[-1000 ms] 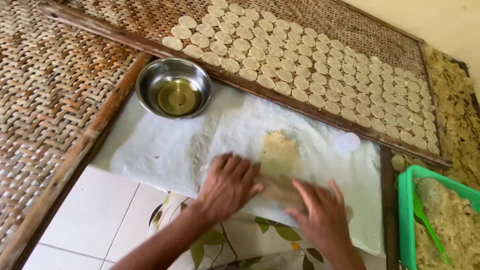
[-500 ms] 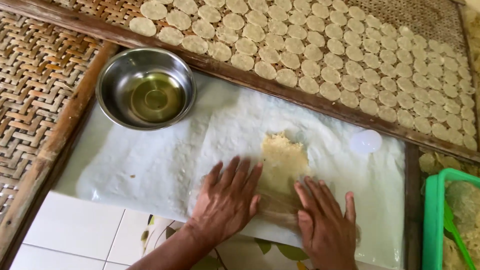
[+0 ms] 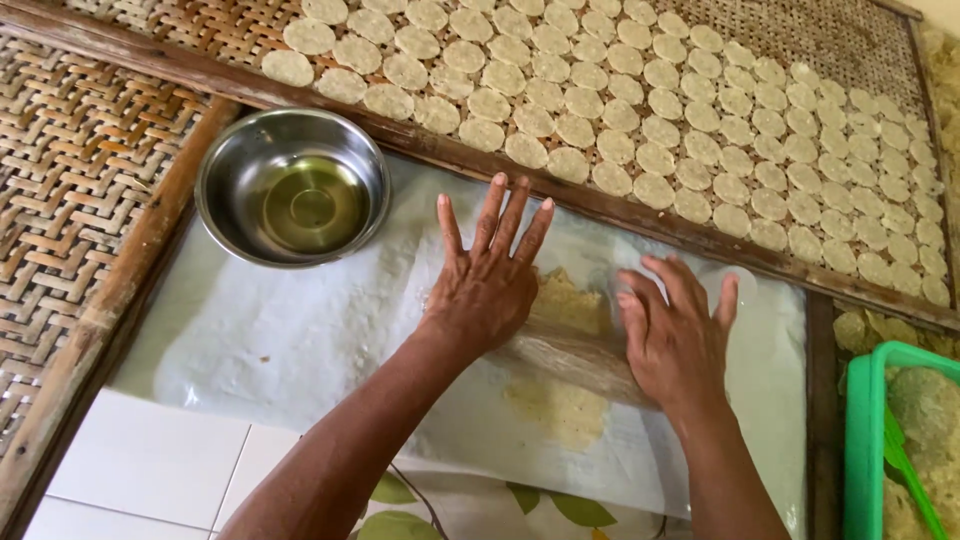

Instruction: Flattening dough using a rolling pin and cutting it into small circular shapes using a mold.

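Rolling stage, as we judge it: both our hands lie flat, fingers spread, palms down on a roller wrapped in clear film.

- Left hand (image 3: 487, 275): open, fingers splayed and pointing away from us, palm pressing the left end of the roller (image 3: 570, 355). It grips nothing.
- Right hand (image 3: 677, 335): open likewise, palm on the roller's right end, fingers spread toward the far frame.
- Roller: lies crosswise between the two hands, over the dough. What it is made of under the film we cannot tell.
- Dough (image 3: 560, 410): pale yellow, coarse, a flattened patch showing both ahead of the roller and behind it, near the middle of the white sheet (image 3: 300, 340).
- White sheet: spread over the surface, wrinkled, with a leaf-patterned cloth (image 3: 420, 510) beneath its near edge.
- Steel bowl (image 3: 292, 187): at the sheet's far left corner, holding a little yellowish oil; well apart from the hands.
- Woven drying rack (image 3: 870, 40): beyond the wooden frame, filled with rows of small round discs (image 3: 620, 110).
- Green basket (image 3: 868, 440): at the right edge, holding more pale material.

Next move, in our judgement, calls for even downward pressure from both palms, keeping the roller square to the patch so the dough thins uniformly and stays on the sheet.
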